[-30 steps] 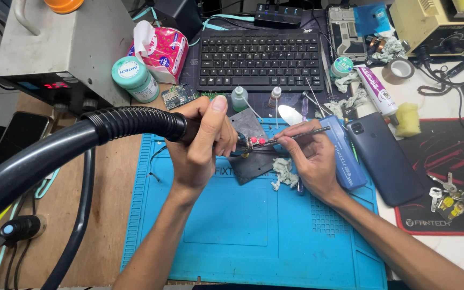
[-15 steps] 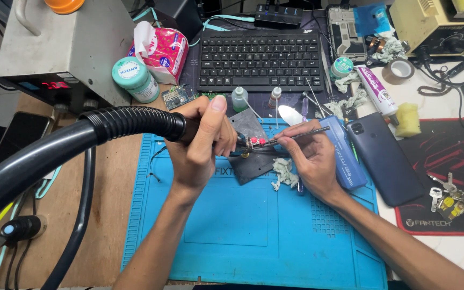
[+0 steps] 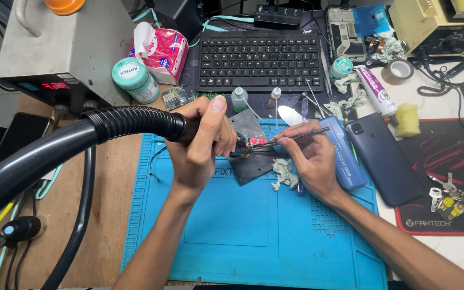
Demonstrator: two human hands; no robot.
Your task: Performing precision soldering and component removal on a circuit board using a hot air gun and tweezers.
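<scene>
My left hand (image 3: 202, 139) grips the handle of a hot air tool with a thick black ribbed hose (image 3: 81, 139); its metal nozzle (image 3: 248, 144) points down at a dark fixture plate (image 3: 253, 161) on the blue work mat (image 3: 253, 231). My right hand (image 3: 310, 156) holds thin metal tweezers (image 3: 296, 137), their tips meeting the nozzle over the plate. The small part under the nozzle is mostly hidden. A wad of white tissue (image 3: 283, 172) lies beside my right hand.
A black keyboard (image 3: 259, 56) sits behind the mat. A grey station box (image 3: 55, 53) with a red display stands at left, near a teal jar (image 3: 134, 80) and a tissue pack (image 3: 159, 51). A dark phone (image 3: 385, 161), keys (image 3: 447, 198), yellow sponge (image 3: 406, 119) and tape roll (image 3: 398, 70) lie at right.
</scene>
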